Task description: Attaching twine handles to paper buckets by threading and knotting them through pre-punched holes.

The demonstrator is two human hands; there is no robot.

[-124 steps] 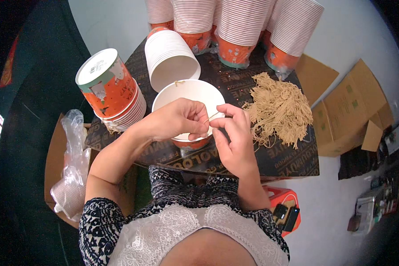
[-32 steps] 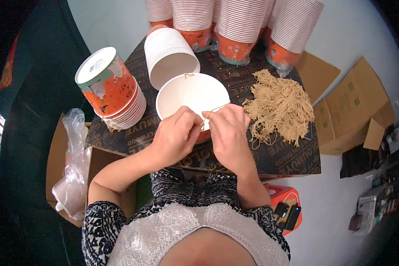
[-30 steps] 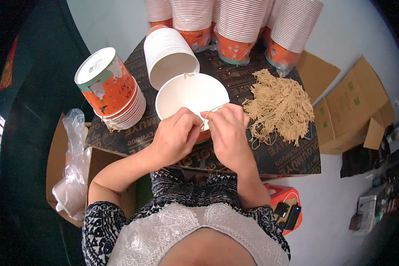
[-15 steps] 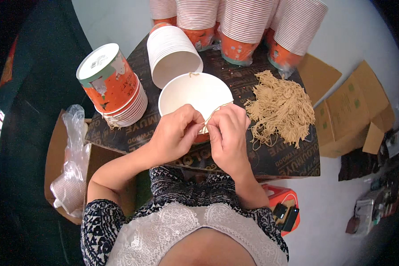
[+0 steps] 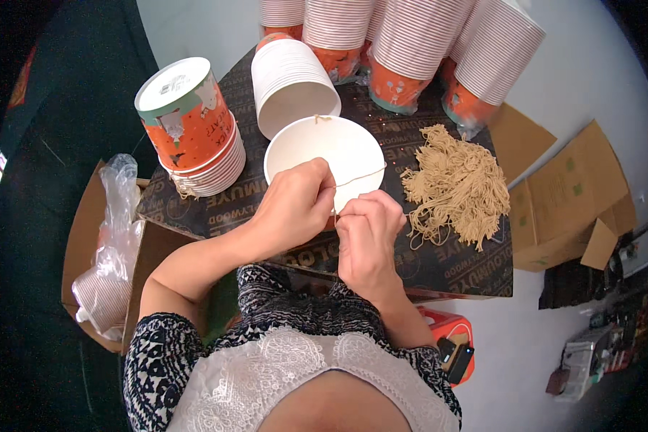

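A paper bucket (image 5: 317, 147) with a white inside stands mouth up at the near middle of the table. Tan string (image 5: 360, 178) runs from its right rim to my left hand (image 5: 295, 205), whose fingers are closed on it at the near rim. Close beside it, my right hand (image 5: 371, 234) pinches string too, at the bucket's near edge. A small tan knot (image 5: 322, 119) sits on the far rim. To the right lies a loose heap of cut tan strings (image 5: 457, 187). My fingers hide the bucket's near side and the string ends.
Upside-down orange buckets (image 5: 180, 122) are stacked at left, with string at their rims. Another stack (image 5: 295, 79) lies sideways behind my bucket. Tall wrapped stacks (image 5: 417, 36) line the table's back. Cardboard boxes stand left (image 5: 133, 266) and right (image 5: 576, 194). A red stool (image 5: 457, 327) holds phones.
My hands have moved slightly apart, the left one rising and the right one dropping a little. The string now stretches more openly across the bucket's mouth. The whole view has shifted slightly.
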